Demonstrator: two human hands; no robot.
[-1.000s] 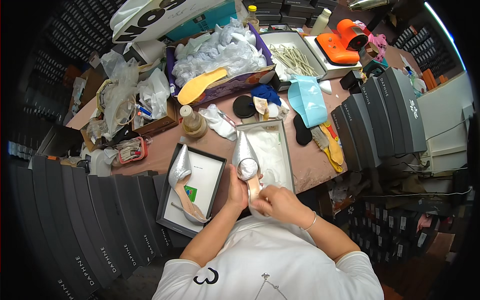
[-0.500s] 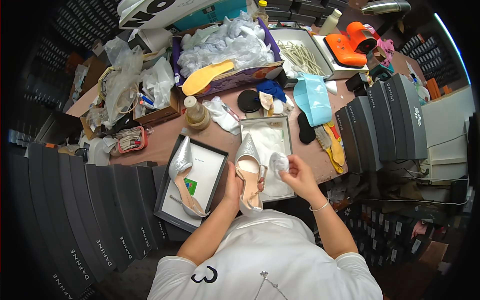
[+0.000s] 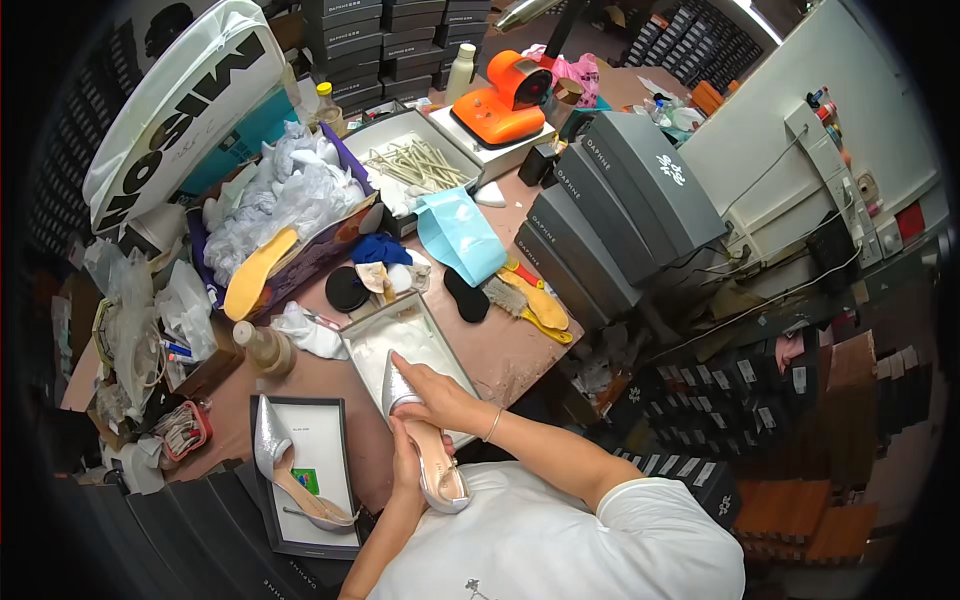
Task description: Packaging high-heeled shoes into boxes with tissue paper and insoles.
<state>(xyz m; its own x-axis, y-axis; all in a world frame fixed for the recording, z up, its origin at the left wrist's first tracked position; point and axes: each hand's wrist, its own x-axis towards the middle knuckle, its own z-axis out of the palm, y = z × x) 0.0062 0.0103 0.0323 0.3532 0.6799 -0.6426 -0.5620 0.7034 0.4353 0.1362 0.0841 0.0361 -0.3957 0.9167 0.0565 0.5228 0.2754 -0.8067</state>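
the silver slingback pump (image 3: 436, 466) is near the front of the tabletop (image 3: 370, 432), which lies bare leftward to the black-rimmed box (image 3: 318, 435); the left hand (image 3: 404, 458) grasps its side, the right hand (image 3: 432, 394), fingers forward, clasps its toe.

Left hand (image 3: 404, 462) grips a silver shoe (image 3: 431, 455); right hand (image 3: 438, 397) lies over its toe. Left of the hands, a matching shoe (image 3: 272, 437) rests in a shallow box (image 3: 326, 437). Beyond the hands: white-lined box (image 3: 442, 342), orange device (image 3: 492, 118).
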